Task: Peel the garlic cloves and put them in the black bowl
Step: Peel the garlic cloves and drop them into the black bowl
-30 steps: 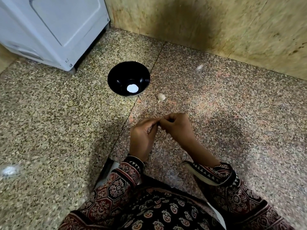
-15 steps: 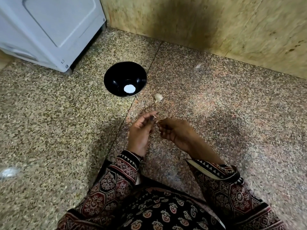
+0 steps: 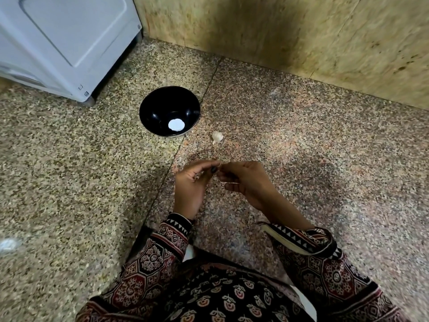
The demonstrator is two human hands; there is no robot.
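Closing the small gap of half a second ago, the two hands now meet fingertip to fingertip over the floor, and the right palm is turned more upward than a second ago. Whatever they work on, most likely a held clove partway through peeling, is hidden between the fingers, so I cannot tell how much skin is off. The left hand (image 3: 192, 185) has its fingers curled, thumb and forefinger pinching at the meeting point. The right hand (image 3: 247, 182) is curled too, its fingertips pinching from the other side.

A loose clove (image 3: 217, 136) lies on the floor just far of the fingertips, apart from both hands. Its long axis runs roughly far to near, with the narrow end toward the hands. It still looks unpeeled.

The black bowl (image 3: 152, 105) sits far and left of the hands, near the loose clove but not touching it. A round white patch shows in its bottom, which may be only glare. Since the bowl lies to the far left, the left hand is the nearer one for the drop.

Around them spreads the speckled stone floor (image 3: 69, 182). A white appliance (image 3: 65, 38) stands far left and a mottled wall (image 3: 301, 31) behind.
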